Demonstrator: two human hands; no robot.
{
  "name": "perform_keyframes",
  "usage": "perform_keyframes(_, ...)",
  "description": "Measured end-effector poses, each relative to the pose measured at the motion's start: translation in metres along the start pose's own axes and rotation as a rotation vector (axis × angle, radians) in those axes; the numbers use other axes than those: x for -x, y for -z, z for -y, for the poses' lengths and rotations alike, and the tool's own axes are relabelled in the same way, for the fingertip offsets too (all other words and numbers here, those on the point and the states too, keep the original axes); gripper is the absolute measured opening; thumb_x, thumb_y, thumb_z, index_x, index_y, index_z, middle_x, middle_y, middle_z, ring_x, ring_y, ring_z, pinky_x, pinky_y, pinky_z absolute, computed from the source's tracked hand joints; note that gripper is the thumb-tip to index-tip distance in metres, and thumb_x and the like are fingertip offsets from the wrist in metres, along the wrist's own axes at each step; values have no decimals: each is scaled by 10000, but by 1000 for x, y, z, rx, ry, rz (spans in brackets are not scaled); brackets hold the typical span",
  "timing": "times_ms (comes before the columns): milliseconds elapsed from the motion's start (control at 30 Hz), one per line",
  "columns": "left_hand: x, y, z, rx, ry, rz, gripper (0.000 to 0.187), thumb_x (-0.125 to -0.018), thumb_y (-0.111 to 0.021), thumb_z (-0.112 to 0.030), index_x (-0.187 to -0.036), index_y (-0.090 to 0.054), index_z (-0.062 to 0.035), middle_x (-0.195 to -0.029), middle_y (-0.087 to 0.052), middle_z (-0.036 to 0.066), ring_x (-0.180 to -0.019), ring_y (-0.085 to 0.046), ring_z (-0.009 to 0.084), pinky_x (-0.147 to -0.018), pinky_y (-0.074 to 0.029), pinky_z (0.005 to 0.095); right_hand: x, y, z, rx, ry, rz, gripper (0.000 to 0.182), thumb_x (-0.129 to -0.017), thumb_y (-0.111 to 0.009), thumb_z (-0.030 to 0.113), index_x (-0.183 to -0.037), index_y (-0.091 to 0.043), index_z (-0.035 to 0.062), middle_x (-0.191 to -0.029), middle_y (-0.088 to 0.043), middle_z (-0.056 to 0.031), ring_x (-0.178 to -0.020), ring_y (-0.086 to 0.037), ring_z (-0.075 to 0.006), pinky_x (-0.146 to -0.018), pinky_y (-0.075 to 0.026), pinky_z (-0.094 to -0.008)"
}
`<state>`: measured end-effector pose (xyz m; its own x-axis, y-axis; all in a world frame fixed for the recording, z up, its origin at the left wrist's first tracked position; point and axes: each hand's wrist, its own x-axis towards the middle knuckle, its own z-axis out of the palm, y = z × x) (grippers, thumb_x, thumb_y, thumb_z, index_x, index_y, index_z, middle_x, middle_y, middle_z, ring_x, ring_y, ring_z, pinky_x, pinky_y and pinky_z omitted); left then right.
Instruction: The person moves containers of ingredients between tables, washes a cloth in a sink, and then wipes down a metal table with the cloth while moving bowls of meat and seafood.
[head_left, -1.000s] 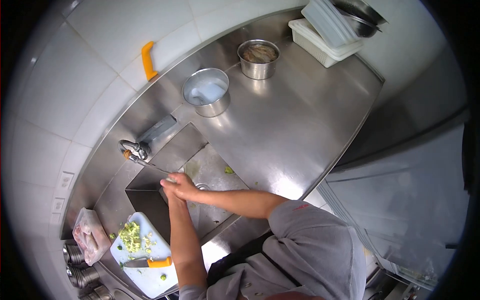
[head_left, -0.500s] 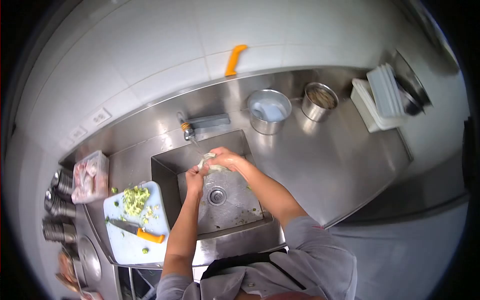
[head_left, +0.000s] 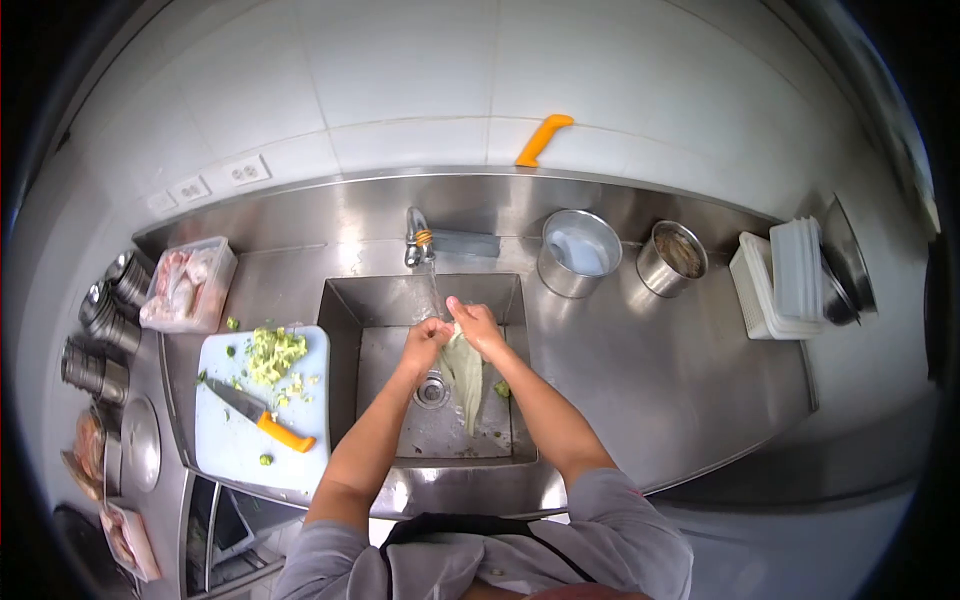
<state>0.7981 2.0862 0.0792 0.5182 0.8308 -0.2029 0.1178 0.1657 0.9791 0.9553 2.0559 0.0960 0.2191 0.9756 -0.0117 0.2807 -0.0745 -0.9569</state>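
Observation:
A wet, pale green cloth (head_left: 464,380) hangs down over the sink (head_left: 342,365), its upper end bunched between my two hands. My left hand (head_left: 427,343) is closed on its left edge. Opposite it, my right hand (head_left: 478,328) grips the top, thumb pointing up. Water runs from the faucet (head_left: 416,240) just behind my hands. Below the cloth lies the drain (head_left: 432,391), partly covered. Small green scraps (head_left: 502,388) are on the sink floor by my right wrist.
Left of the sink, a cutting board (head_left: 220,440) bears chopped green vegetable (head_left: 275,355) and an orange-handled knife (head_left: 285,432). A tub of raw meat (head_left: 188,285) sits behind it. Two metal pots (head_left: 572,285) (head_left: 665,275) and white baskets (head_left: 755,290) stand on the right.
The cloth was bunched up in my hands under the faucet; now it hangs unfolded toward the drain. My view has turned, and both hands are upright around its top.

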Motion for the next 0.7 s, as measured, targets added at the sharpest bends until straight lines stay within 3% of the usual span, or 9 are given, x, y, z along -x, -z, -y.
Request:
perform_keyframes(67, 1, 7, -1, 44, -80, -52, 124, -976, -563, -158, -964, -619, -48, -898, -625, 20, -841, -585, 108, -783, -459, 264, 3, 3, -15, -73, 127, 139, 460, -927, -620, 453, -744, -590, 33, -641, -503, 20, -614, -430, -83, -547, -379, -301)
perform_keyframes(100, 1, 14, -4, 63, -124, -89, 116, -974, -571, -158, -935, -612, -57, -873, -620, 17, -814, -581, 110, -766, -456, 262, 18, 5, -7, -145, 70, 259, 364, -919, -673, 347, -728, -527, 74, -664, -426, 80, -597, -353, -60, -524, -320, -267)
perform_keyframes(200, 7, 13, -28, 439, -198, -160, 136, -983, -565, -185, -938, -588, -58, -835, -607, 24, -725, -560, 119, -689, -459, 284, 31, 17, -15, -38, 31, 377, 330, -926, -674, 288, -712, -535, 79, -654, -437, 87, -601, -356, -47, -532, -313, -256)
perform_keyframes(233, 6, 10, -26, 472, -121, -170, 151, -987, -551, -196, -959, -570, -49, -841, -610, 40, -730, -593, 138, -694, -483, 304, 29, 15, -15, -120, 1, 313, 321, -927, -672, 272, -705, -535, 85, -652, -444, 87, -602, -362, -40, -531, -314, -251)
perform_keyframes(367, -20, -12, 14, 18, -44, -478, 213, -985, -541, -251, -972, -592, -45, -877, -615, 33, -734, -581, 122, -708, -474, 273, 16, -9, 0, -365, -47, 150, 317, -933, -665, 238, -679, -531, 105, -643, -465, 88, -603, -383, -20, -528, -316, -229)
perform_keyframes(467, -11, -24, 3, 226, -76, -388, 221, -968, -585, -267, -931, -632, -54, -820, -613, -3, -672, -510, 84, -652, -435, 245, -4, -15, 1, -367, -37, 71, 317, -946, -648, 255, -705, -571, 65, -652, -473, 72, -620, -384, -31, -530, -315, -239)
perform_keyframes(567, 3, 1, -21, -38, -85, 162, 223, -948, -627, -271, -875, -660, -62, -771, -618, -29, -696, -518, 59, -649, -427, 230, -10, -5, -1, -371, -67, 53, 329, -952, -640, 285, -723, -583, 55, -660, -486, 58, -629, -399, -48, -545, -337, -258)
perform_keyframes(633, 7, 6, -29, 157, -164, 91, 232, -934, -651, -276, -818, -653, -76, -749, -606, -43, -700, -521, 51, -644, -423, 230, -2, 2, -7, -252, -17, 119, 330, -955, -633, 304, -745, -605, 50, -681, -507, 38, -651, -429, -67, -573, -372, -273)
perform_keyframes(700, 4, 19, -31, 391, -181, -17, 207, -920, -662, -232, -779, -625, -85, -725, -600, -26, -706, -554, 79, -656, -444, 247, -2, 11, -58, -140, -87, 238, 310, -957, -628, 313, -797, -628, 48, -717, -531, 21, -692, -469, -86, -624, -406, -284)
